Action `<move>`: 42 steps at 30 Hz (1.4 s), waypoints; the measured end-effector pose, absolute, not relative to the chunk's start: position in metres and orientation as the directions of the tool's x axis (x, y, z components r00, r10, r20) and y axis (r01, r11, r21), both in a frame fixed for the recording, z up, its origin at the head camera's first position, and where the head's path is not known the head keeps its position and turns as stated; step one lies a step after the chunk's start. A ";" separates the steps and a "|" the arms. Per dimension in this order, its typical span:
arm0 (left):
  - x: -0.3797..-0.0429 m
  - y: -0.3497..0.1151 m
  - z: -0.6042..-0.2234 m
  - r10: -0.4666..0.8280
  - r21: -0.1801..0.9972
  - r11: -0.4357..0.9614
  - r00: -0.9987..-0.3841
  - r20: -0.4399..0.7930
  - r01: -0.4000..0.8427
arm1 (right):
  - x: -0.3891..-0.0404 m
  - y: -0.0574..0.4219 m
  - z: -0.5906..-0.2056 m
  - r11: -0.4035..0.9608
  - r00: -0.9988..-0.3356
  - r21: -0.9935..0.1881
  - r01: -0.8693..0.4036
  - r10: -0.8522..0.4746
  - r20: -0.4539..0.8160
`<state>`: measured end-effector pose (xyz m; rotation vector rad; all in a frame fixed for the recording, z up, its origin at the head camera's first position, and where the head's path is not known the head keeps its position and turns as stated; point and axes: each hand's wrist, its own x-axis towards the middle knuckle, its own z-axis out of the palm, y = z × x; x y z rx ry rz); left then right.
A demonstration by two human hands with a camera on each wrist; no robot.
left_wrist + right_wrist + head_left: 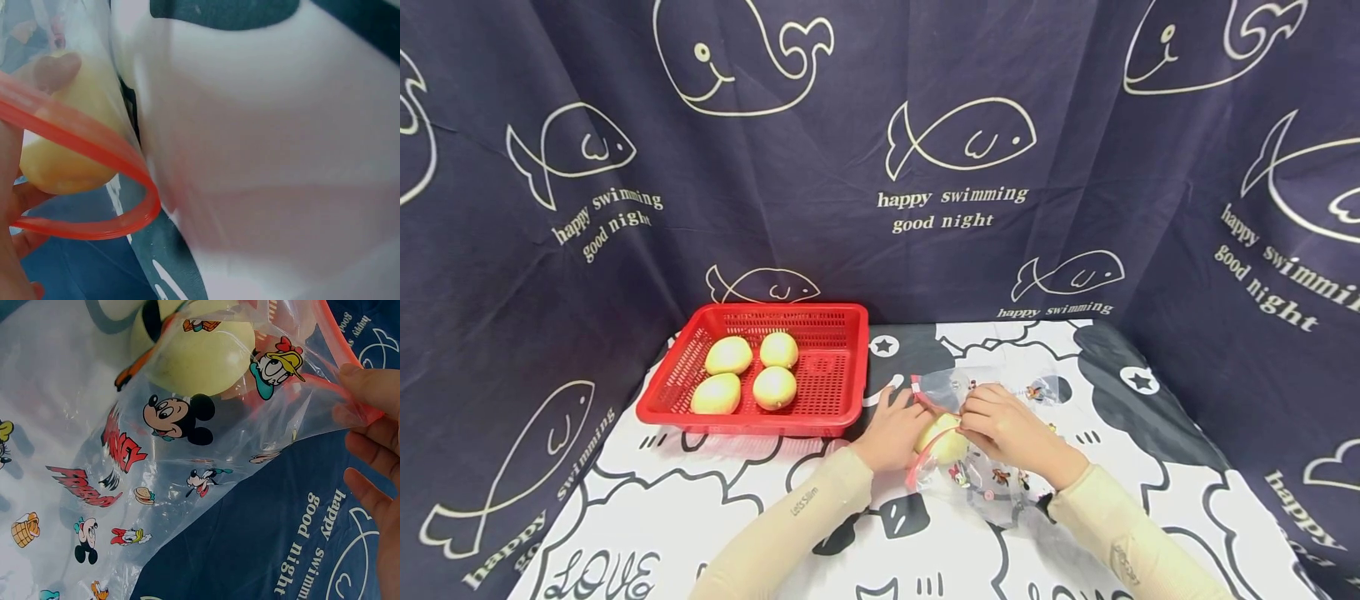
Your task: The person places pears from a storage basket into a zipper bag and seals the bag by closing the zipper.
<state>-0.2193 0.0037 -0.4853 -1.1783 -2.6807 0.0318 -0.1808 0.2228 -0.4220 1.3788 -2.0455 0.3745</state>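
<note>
A clear zip bag point(1000, 479) with a red zip edge and cartoon prints lies on the table at the right, its mouth spread toward the left. A round, pale yellow fruit point(942, 442) sits at the bag's mouth, between the red edges. My left hand point(892, 431) grips this fruit from the left; in the left wrist view a fingertip point(57, 70) shows blurred through the plastic. With thumb and fingers, my right hand point(1011, 429) pinches the red zip edge point(369, 415) at the mouth's right end. The fruit's exact kind is unclear.
A red plastic basket point(827, 423) stands at the left, holding several yellow fruits point(728, 356). The table has a black-and-white cartoon cloth point(685, 517). Dark blue printed curtains point(955, 275) enclose the back and both sides.
</note>
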 end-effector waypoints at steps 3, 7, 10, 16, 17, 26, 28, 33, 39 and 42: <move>-0.219 0.001 -0.481 0.740 -0.088 0.667 -0.645 0.190 0.740 | -0.181 0.223 -0.421 0.412 -0.251 0.112 -0.904 -0.724 0.642; -0.219 -0.003 -0.476 0.756 -0.076 0.647 -0.625 0.196 0.759 | -0.181 0.224 -0.421 0.419 -0.260 0.108 -0.902 -0.724 0.639; -0.218 -0.005 -0.472 0.770 -0.088 0.631 -0.608 0.194 0.771 | -0.181 0.225 -0.421 0.422 -0.262 0.108 -0.900 -0.722 0.641; -0.217 -0.012 -0.462 0.784 -0.103 0.613 -0.587 0.201 0.783 | -0.182 0.225 -0.421 0.428 -0.265 0.112 -0.897 -0.722 0.639; -0.217 -0.013 -0.460 0.785 -0.101 0.612 -0.587 0.198 0.784 | -0.182 0.225 -0.422 0.429 -0.267 0.112 -0.896 -0.723 0.637; -0.213 -0.028 -0.450 0.796 -0.066 0.590 -0.566 0.214 0.805 | -0.184 0.226 -0.423 0.425 -0.262 0.115 -0.898 -0.727 0.635; -0.212 -0.030 -0.448 0.798 -0.068 0.587 -0.563 0.213 0.807 | -0.184 0.225 -0.423 0.425 -0.263 0.114 -0.898 -0.727 0.634; -0.211 -0.036 -0.443 0.809 -0.083 0.569 -0.539 0.236 0.818 | -0.183 0.225 -0.422 0.424 -0.262 0.114 -0.899 -0.727 0.635; -0.212 -0.044 -0.439 0.807 -0.100 0.566 -0.526 0.269 0.818 | -0.183 0.225 -0.421 0.423 -0.256 0.119 -0.898 -0.724 0.640; -0.214 -0.049 -0.438 0.800 -0.083 0.566 -0.522 0.294 0.820 | -0.183 0.225 -0.420 0.426 -0.261 0.118 -0.897 -0.726 0.636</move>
